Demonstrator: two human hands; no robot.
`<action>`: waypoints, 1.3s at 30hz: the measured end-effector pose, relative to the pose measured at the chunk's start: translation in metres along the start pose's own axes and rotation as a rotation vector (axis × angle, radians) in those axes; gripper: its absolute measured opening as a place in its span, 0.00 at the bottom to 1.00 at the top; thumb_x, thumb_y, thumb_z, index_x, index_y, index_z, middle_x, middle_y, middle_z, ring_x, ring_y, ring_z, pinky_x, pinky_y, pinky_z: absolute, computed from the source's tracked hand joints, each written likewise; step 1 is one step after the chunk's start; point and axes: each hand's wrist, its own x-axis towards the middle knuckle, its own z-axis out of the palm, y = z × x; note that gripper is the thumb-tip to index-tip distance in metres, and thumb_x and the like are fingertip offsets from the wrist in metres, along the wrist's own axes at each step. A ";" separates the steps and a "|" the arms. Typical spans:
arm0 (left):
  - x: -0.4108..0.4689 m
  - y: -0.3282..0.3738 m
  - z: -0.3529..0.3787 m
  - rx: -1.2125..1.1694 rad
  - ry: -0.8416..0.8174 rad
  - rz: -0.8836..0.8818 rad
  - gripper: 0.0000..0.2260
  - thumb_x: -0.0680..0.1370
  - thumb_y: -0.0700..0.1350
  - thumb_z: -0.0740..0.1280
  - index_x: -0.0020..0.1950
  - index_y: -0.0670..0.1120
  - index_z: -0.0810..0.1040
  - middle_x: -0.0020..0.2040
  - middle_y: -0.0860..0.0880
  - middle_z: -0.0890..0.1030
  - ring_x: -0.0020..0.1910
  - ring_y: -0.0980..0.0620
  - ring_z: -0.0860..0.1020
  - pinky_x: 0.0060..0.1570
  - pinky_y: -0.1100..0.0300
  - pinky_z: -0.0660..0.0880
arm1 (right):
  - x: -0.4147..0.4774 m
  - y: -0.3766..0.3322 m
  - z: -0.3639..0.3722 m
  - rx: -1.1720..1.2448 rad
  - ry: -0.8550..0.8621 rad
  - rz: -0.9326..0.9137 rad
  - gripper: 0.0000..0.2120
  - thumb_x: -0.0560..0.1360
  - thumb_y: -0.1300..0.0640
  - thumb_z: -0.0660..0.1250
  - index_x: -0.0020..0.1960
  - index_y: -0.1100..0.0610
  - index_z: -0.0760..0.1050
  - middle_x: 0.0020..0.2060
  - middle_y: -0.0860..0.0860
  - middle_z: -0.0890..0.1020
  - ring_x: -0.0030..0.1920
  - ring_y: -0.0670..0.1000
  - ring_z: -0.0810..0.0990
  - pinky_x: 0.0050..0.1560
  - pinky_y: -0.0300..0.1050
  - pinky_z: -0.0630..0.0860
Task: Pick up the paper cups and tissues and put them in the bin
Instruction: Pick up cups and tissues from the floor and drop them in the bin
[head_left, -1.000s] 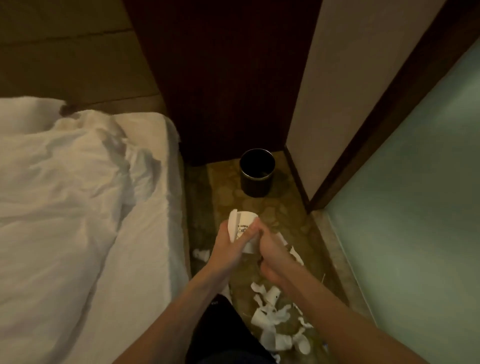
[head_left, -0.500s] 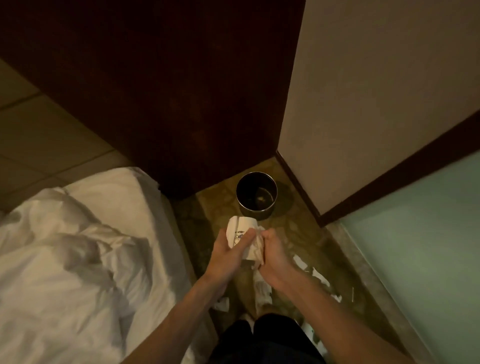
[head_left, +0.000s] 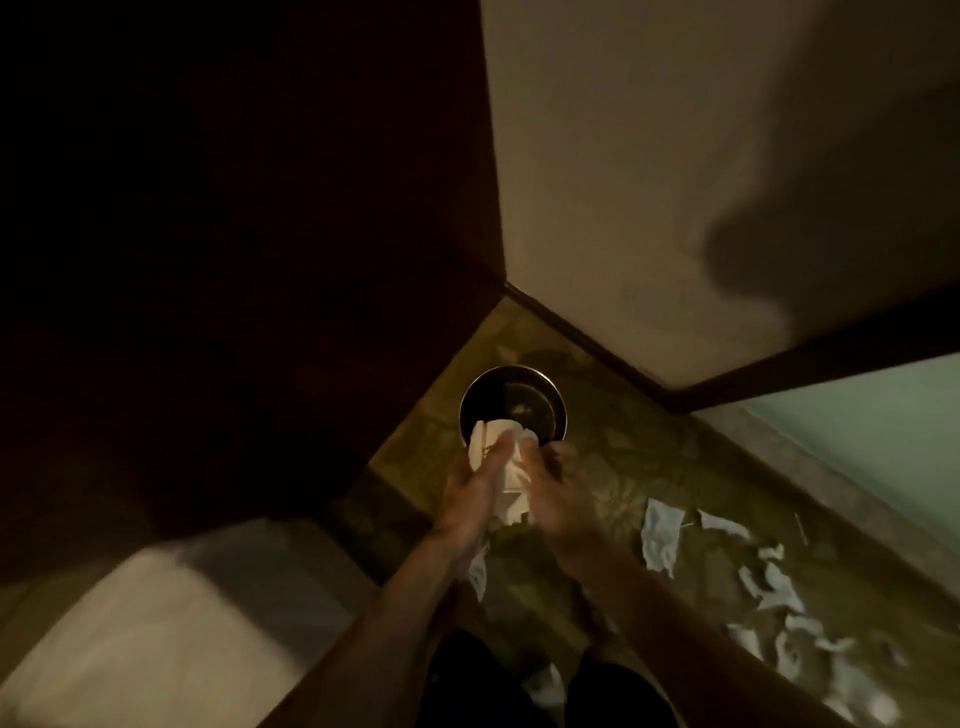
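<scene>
Gripping a paper cup (head_left: 492, 440) with our left hand (head_left: 474, 491) and tissue (head_left: 514, 508) with our right hand (head_left: 557, 496) over the bin (head_left: 562, 413), we see loose tissues (head_left: 661, 535) littering the floor (head_left: 618, 462).

— Where are the cups (head_left: 497, 440)?
— Between the left hand (head_left: 467, 488) and right hand (head_left: 558, 493), over the bin's (head_left: 524, 405) near rim.
— And the bin?
— On the floor (head_left: 623, 457), just ahead of the hands.
— The tissues (head_left: 660, 535)?
— Strewn on the floor to the right; the bed (head_left: 156, 623) lies left.
</scene>
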 end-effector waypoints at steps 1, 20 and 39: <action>0.032 0.002 -0.001 0.043 -0.034 -0.014 0.51 0.57 0.80 0.67 0.75 0.58 0.65 0.67 0.46 0.76 0.59 0.46 0.79 0.54 0.47 0.80 | 0.024 0.006 0.005 -0.010 0.051 -0.013 0.22 0.80 0.40 0.59 0.63 0.57 0.73 0.49 0.53 0.83 0.48 0.52 0.84 0.46 0.50 0.82; 0.369 -0.043 0.016 0.926 -0.173 0.259 0.26 0.81 0.63 0.55 0.76 0.51 0.66 0.70 0.45 0.72 0.66 0.43 0.73 0.60 0.53 0.70 | 0.284 0.158 0.019 0.015 0.051 0.080 0.18 0.85 0.50 0.50 0.66 0.56 0.72 0.55 0.53 0.80 0.55 0.51 0.78 0.54 0.43 0.74; 0.212 -0.116 0.061 1.136 -0.301 0.664 0.17 0.83 0.52 0.60 0.39 0.44 0.78 0.34 0.47 0.80 0.35 0.50 0.78 0.35 0.48 0.74 | 0.122 0.270 -0.086 -0.157 0.110 0.163 0.15 0.83 0.51 0.56 0.63 0.55 0.76 0.51 0.51 0.83 0.48 0.50 0.82 0.53 0.55 0.81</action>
